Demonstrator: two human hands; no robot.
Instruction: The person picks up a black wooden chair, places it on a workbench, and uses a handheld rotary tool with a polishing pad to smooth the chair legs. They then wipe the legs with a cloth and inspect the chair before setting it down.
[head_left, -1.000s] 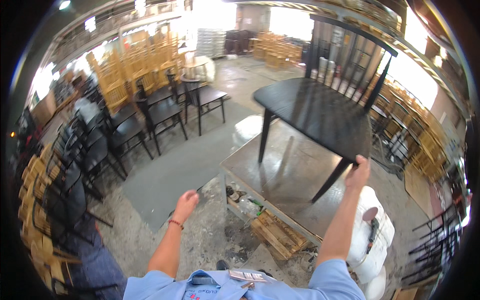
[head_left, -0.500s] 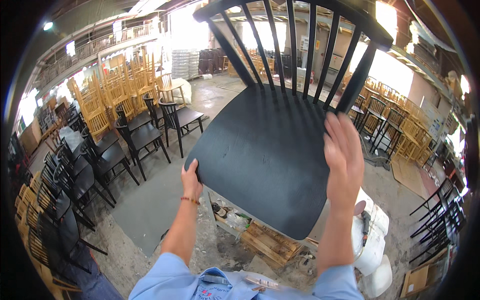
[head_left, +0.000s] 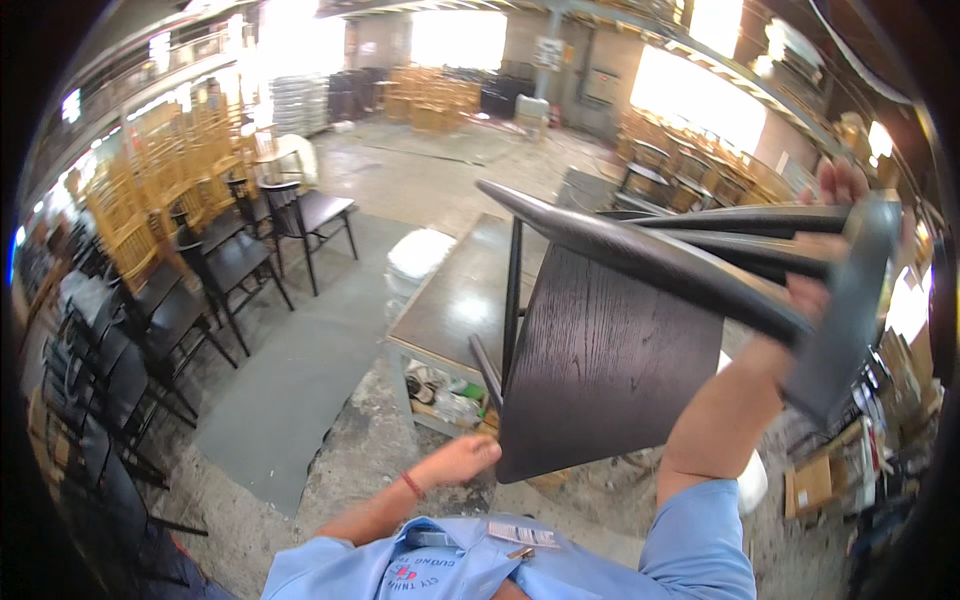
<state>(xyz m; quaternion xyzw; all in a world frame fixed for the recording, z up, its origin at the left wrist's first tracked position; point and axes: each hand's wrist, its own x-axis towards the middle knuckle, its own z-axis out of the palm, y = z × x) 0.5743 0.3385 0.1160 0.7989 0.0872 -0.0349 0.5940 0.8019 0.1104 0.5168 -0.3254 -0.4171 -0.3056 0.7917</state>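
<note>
A black wooden chair point(head_left: 615, 375) is tipped on its side in front of me, its spindle back toward the right and its dark grained seat facing me. Through the back spindles reaches my right hand point(head_left: 806, 294), closed around the back, part of it hidden by the slats and blurred. My left hand point(head_left: 462, 460) is closed at the near left corner of the seat, its fingertips against the edge. Behind the chair stands a low worktable point(head_left: 455, 290), partly covered by it.
Several black chairs point(head_left: 240, 260) line the left side, beside a grey floor mat point(head_left: 300, 400). Stacked bare-wood chairs point(head_left: 150, 210) rise behind them. A white wrapped bundle point(head_left: 420, 252) sits by the worktable. At the lower right lies a cardboard box point(head_left: 810, 487).
The chair has turned from seat-up with its back away from me to lying sideways, back to the right. My right hand has moved from the seat's side to the back. The view has shifted.
</note>
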